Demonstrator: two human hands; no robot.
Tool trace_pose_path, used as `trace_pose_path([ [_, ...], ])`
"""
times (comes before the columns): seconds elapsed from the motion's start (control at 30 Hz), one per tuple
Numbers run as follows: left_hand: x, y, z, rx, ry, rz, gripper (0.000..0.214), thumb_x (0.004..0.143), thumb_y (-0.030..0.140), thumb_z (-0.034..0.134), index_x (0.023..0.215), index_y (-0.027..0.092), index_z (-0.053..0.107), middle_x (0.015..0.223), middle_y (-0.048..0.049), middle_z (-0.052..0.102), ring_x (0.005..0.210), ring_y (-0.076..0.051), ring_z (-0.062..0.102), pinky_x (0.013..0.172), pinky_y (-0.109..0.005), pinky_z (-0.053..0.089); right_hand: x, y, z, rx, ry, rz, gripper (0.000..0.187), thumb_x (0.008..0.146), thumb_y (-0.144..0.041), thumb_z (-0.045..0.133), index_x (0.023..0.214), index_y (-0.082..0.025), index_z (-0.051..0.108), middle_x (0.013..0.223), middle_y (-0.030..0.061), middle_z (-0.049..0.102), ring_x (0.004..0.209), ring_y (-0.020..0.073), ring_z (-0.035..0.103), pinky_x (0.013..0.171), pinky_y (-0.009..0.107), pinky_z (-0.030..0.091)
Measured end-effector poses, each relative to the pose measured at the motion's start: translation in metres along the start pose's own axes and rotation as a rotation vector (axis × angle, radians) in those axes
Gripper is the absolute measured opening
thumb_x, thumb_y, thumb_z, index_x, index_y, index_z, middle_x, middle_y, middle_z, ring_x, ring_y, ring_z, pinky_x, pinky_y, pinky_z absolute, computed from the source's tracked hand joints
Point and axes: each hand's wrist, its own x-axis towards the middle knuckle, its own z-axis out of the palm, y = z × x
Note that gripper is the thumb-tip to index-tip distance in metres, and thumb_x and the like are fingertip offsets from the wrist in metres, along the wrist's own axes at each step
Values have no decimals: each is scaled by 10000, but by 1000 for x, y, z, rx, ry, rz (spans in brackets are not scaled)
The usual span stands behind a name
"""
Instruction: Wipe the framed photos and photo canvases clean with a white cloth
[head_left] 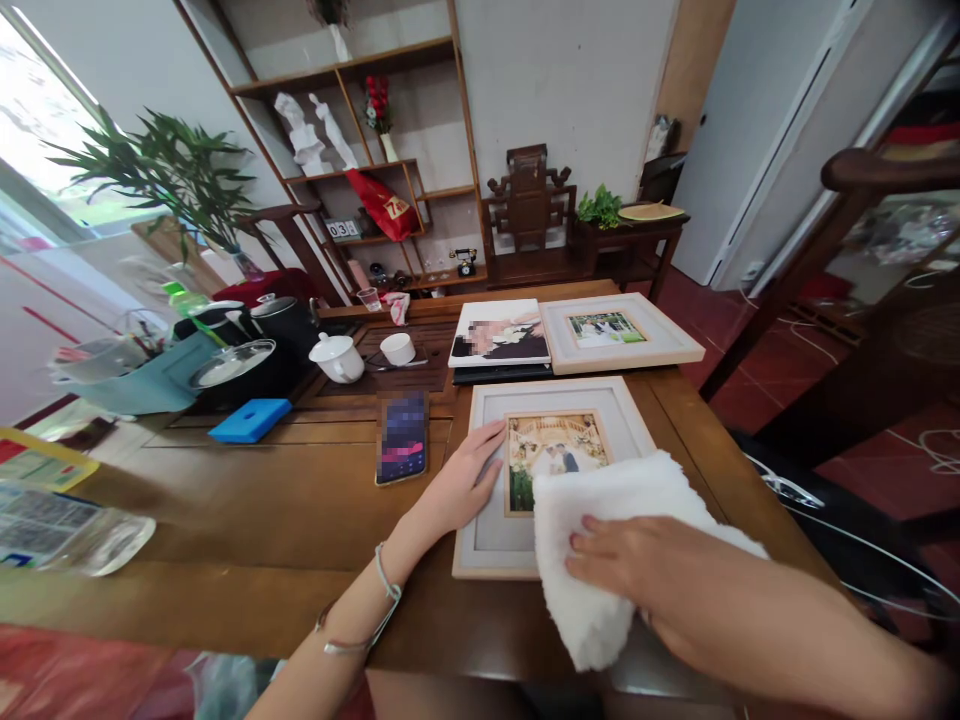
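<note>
A light wooden picture frame lies flat on the table, with a white mat around a small photo of a couple. My left hand rests flat on the frame's left side, fingers stretched out, touching the mat by the photo's edge. Under my right hand is a white fluffy towel, gripped and pressed over the frame's lower right part. The towel hides that corner and part of the photo, and it hangs past the frame's near edge. Some right fingers are hidden.
Behind the frame lie a second framed photo and a white photo panel. A phone lies to the left. Farther left are a white lidded cup, a blue block, a black pot and a plastic bottle.
</note>
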Motion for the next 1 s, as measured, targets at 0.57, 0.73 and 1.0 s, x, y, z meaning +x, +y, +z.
trace_pose_path([
  [0.57, 0, -1, 1, 2, 12, 5, 422, 977, 262, 387, 1382, 177, 470, 1472, -125, 445, 1376, -248, 404, 1157, -482, 336, 51, 77, 4, -312, 200, 331, 715, 649, 120, 420, 1317, -95, 555, 1397, 175, 518, 1368, 317, 366, 1083, 499, 360],
  [0.73, 0, -1, 2, -2, 18, 11, 431, 973, 260, 393, 1394, 189, 458, 1464, -117, 457, 1371, -243, 412, 1154, -472, 344, 20, 32, -3, -64, 15, 95, 667, 666, 76, 435, 1243, -194, 634, 1290, 106, 624, 1250, 276, 522, 1019, 414, 440],
  [1.0, 0, 0, 1, 4, -12, -21, 433, 974, 260, 380, 1386, 152, 460, 1480, -132, 430, 1392, -235, 379, 1174, -452, 308, 11, 54, -19, 109, -14, 94, 727, 660, 85, 414, 1249, -281, 632, 1298, 16, 629, 1233, 223, 543, 1027, 356, 429],
])
